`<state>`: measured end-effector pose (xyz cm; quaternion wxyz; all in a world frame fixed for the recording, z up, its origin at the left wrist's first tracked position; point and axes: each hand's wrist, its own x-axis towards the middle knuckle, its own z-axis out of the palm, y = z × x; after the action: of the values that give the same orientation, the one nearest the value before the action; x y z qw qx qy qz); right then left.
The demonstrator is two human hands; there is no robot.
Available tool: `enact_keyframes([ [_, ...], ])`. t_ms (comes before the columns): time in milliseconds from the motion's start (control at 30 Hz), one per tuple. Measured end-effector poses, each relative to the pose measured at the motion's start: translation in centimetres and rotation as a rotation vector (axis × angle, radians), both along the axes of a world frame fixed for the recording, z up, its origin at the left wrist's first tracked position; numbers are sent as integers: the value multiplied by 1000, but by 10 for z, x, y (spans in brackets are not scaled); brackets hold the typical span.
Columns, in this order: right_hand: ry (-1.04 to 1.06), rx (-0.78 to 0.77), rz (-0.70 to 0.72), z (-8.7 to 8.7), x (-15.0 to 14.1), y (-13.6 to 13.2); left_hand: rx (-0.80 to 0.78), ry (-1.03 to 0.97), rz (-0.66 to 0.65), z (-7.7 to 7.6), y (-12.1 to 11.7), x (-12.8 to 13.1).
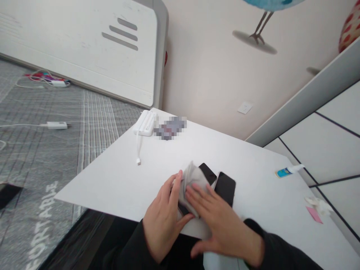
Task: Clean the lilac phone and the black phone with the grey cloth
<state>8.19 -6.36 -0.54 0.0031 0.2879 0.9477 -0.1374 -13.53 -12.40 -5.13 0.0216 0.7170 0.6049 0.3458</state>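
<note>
Two black phones lie side by side on a white table (118, 180). A grey cloth (191, 180) covers most of the left phone (208, 172). My right hand (222, 221) lies on the cloth with its fingers stretched flat, pressing it onto that phone. My left hand (163, 221) curls around the near left edge of the same phone, its thumb under the cloth's lower edge. The right phone (225, 187) lies bare beside my right hand's fingers, its near end hidden by the hand.
A white power bank (145, 123) with a dangling cable lies at the table's far corner beside a blurred patch. A small blue-labelled tube (288, 171) and pink and white scraps (316, 210) sit at the right. A grey checked mattress (56, 150) with chargers lies left.
</note>
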Motion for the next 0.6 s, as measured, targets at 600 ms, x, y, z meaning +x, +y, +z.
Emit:
enact_keyframes([
  [600,-19,70,-83,0,-3,-3,-8,20,-2,-2,-1,-2],
])
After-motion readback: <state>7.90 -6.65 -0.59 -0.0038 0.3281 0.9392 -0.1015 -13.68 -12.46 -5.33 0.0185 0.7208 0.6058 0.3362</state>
